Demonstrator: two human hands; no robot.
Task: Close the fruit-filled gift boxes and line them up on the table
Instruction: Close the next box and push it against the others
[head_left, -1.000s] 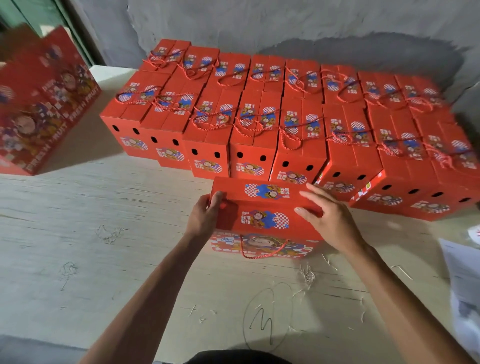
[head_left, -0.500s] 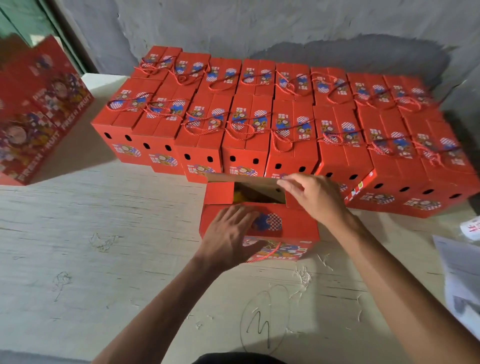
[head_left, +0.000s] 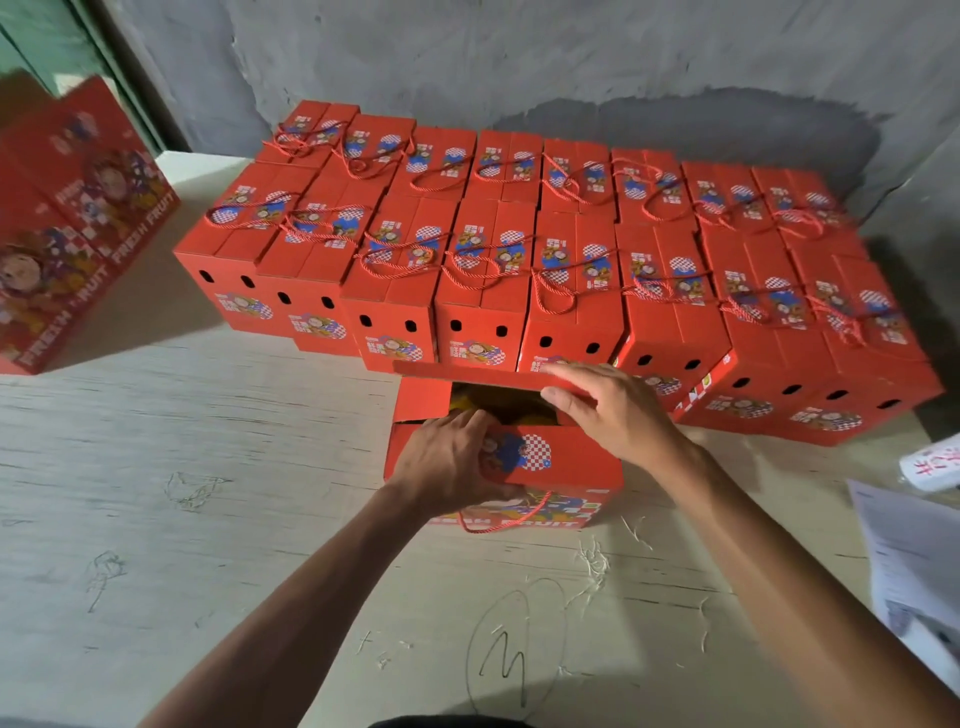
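A red gift box stands on the table right in front of me, its top partly open. Yellow fruit shows in the gap. My left hand grips the near top flap, fingers curled over its edge into the opening. My right hand pinches the far flap, fingers on top and thumb under its edge. A red rope handle hangs down the box's front. Behind it, two rows of several closed red boxes stand side by side.
A larger red "FRESH FRUIT" carton stands tilted at the far left. Printed papers lie at the right table edge. A grey wall closes off the back. Bare tabletop with straw scraps and pen marks lies left of and in front of the box.
The box's top was shut a second ago, both hands at its sides. Since then the flaps have parted; my left hand hooked into the near flap and my right took the far flap.
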